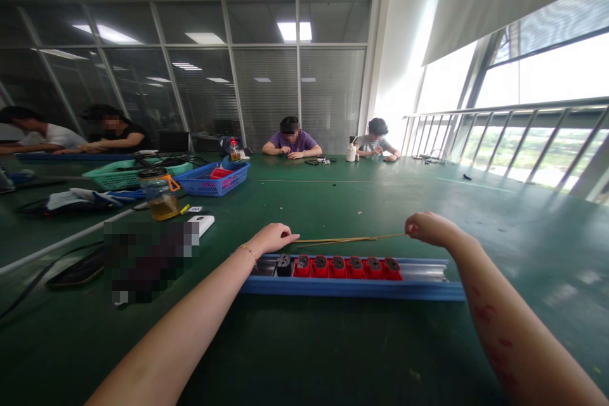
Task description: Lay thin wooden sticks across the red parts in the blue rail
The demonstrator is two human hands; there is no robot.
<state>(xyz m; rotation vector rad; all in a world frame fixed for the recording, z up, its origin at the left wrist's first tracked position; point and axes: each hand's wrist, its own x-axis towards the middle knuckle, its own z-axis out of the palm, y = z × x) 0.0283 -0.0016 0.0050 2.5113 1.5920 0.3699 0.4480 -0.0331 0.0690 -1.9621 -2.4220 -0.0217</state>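
Two thin brass-coloured strips [340, 240] stretch between my hands, just beyond a blue metal rail [352, 288]. My left hand [275, 240] pinches a strip at its left end, thumb pointing right. Curled and closed, my right hand [428, 229] has the far right end of a strip at its fingertips. The rail lies lengthwise in front of me like a power strip housing, with a silvery channel inside. In it sit a black socket module [284, 265] and a row of several red socket modules [338, 266]. Bare channel shows at both ends.
On the left are a glass jar of amber liquid [162, 196], a blue basket [214, 179], a green basket [121, 174], a phone [76, 268] and a blurred-out object. Several people sit at the far side, with a white bottle [351, 153] between two. Railing [514, 133] borders the right.
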